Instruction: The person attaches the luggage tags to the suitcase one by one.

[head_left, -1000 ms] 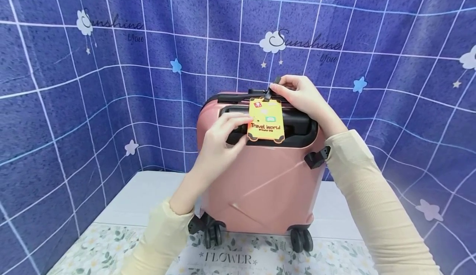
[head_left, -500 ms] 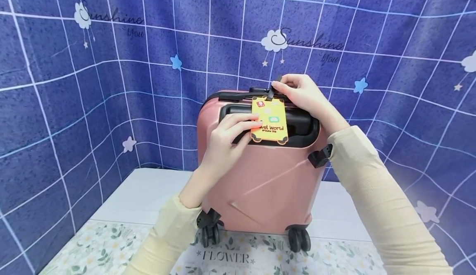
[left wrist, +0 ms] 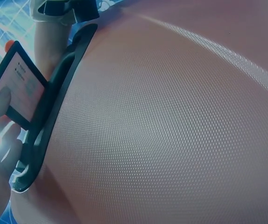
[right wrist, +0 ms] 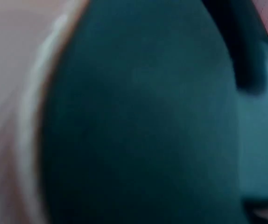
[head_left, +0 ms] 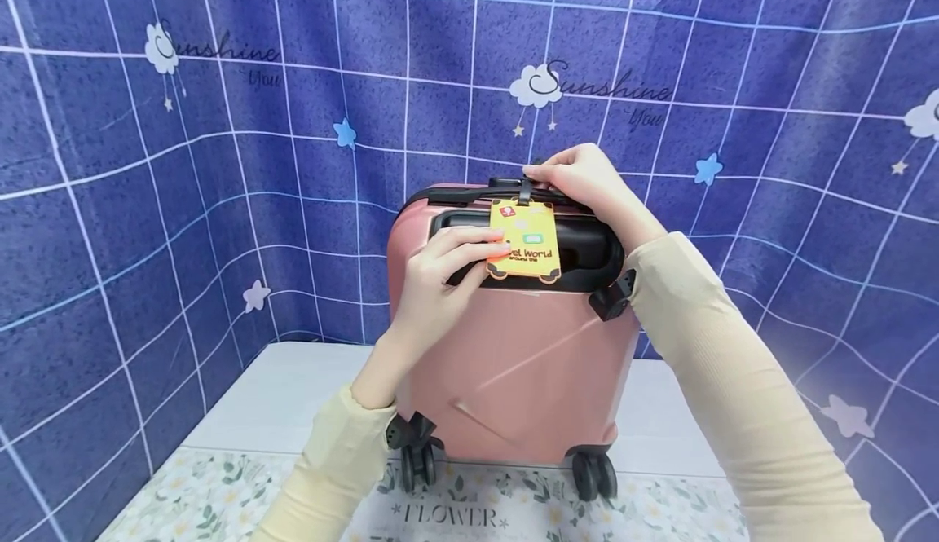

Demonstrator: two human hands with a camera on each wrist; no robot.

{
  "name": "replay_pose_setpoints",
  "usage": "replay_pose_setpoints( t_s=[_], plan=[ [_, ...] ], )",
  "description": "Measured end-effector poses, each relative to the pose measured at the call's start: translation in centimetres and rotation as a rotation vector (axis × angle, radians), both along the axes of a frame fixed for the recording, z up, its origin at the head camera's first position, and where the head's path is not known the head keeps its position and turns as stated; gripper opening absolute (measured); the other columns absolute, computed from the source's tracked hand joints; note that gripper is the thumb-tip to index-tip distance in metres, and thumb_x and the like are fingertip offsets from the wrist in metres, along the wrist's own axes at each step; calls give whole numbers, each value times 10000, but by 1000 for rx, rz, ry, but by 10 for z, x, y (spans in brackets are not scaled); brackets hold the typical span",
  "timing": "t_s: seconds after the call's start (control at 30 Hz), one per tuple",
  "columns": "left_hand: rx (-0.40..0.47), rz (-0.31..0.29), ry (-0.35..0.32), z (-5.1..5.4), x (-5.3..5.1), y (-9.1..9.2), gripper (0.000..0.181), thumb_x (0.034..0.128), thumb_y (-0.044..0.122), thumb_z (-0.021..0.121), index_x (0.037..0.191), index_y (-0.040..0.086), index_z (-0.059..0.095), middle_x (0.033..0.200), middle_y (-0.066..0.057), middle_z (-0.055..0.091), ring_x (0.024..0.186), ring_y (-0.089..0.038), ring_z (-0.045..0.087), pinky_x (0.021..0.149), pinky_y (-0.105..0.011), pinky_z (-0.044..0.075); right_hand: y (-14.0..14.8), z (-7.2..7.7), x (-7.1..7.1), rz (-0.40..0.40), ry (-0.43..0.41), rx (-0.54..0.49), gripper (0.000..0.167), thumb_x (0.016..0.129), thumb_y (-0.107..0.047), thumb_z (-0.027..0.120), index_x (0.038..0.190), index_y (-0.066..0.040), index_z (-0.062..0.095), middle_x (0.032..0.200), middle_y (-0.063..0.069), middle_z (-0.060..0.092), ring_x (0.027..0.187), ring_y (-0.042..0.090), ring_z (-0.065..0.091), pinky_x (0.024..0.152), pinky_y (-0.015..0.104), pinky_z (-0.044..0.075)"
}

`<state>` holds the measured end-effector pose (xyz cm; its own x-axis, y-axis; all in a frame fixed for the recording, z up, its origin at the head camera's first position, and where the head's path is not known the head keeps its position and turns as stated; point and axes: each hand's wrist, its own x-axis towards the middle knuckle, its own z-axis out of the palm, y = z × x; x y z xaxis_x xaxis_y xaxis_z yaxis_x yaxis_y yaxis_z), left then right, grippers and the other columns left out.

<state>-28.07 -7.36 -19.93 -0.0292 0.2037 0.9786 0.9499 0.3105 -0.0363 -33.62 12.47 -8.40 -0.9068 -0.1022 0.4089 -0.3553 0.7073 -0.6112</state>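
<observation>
A pink hard-shell suitcase stands upright with its black top recess facing me. In front of the recess hangs a yellow luggage tag printed "Travel World". My left hand pinches the tag's left edge, fingers over the front; in the left wrist view the thumb presses its pale, black-framed back. At the suitcase's top edge my right hand pinches the upper part of the tag's black strap, near the black top handle. The strap's far end is hidden. Only blurred black recess fills most of the right wrist view.
Behind the suitcase hangs a blue gridded curtain with clouds and stars. Under it lies a white surface with a floral mat in front. The suitcase rests on black wheels.
My right hand has shifted slightly left and the strap has swung from slanting right to nearly upright. My left fingers reach farther over the tag's front than a second ago.
</observation>
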Motion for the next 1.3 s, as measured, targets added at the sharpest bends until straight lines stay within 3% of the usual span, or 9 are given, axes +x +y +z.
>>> replay_pose_setpoints(
  t_s=[0.23, 0.4, 0.57, 0.83, 1.07, 1.2, 1.3],
  plan=[
    [2, 16, 20, -1, -1, 5, 187, 818, -9, 672, 968, 78, 742, 1033, -63, 700, 1041, -188, 609, 947, -291, 454, -8, 5, -2, -84, -126, 16, 434, 833, -438, 648, 1086, -91, 714, 1045, 47, 635, 931, 167, 514, 747, 259, 404],
    [18, -8, 32, -4, -4, 6, 176, 816, -15, 671, 952, 71, 743, 1020, -74, 700, 1029, -196, 608, 942, -294, 458, -12, 5, -3, -116, -142, 22, 359, 832, -432, 660, 922, -99, 758, 966, 34, 660, 888, 173, 522, 711, 264, 402],
    [15, -37, 30, -3, -9, 1, 207, 809, -45, 640, 944, 75, 743, 1012, -72, 699, 1030, -192, 607, 941, -311, 457, -12, 2, -5, -124, -113, 29, 356, 829, -437, 660, 867, -99, 765, 796, -12, 645, 856, 169, 521, 693, 260, 396],
    [-11, -43, 5, -3, -13, -1, 252, 776, -81, 634, 947, 70, 742, 1032, -83, 689, 1049, -205, 590, 957, -315, 444, -12, -3, -6, -108, -43, 62, 439, 864, -445, 608, 1086, -80, 712, 1156, 84, 658, 1068, 199, 552, 914, 336, 439],
    [-8, -59, -24, -5, -13, 1, 259, 771, -95, 633, 955, 55, 736, 1042, -98, 683, 1060, -217, 577, 968, -309, 436, -11, -5, -6, -115, -25, 91, 442, 869, -460, 598, 1112, -107, 706, 1179, 70, 653, 1059, 205, 562, 884, 349, 446],
    [-14, -46, -26, -5, -14, 1, 260, 773, -88, 642, 964, 59, 738, 1047, -91, 684, 1064, -214, 577, 971, -308, 436, -10, -5, -6, -105, -7, 83, 447, 863, -455, 609, 1100, -89, 707, 1173, 83, 657, 1081, 208, 559, 903, 343, 443],
    [-16, -32, -30, -6, -13, 2, 259, 776, -85, 648, 972, 60, 736, 1051, -90, 681, 1066, -217, 573, 965, -303, 440, -9, -6, -6, -92, 24, 83, 441, 855, -462, 616, 1057, -83, 720, 1116, 91, 678, 1033, 209, 569, 843, 324, 447]
  ],
)
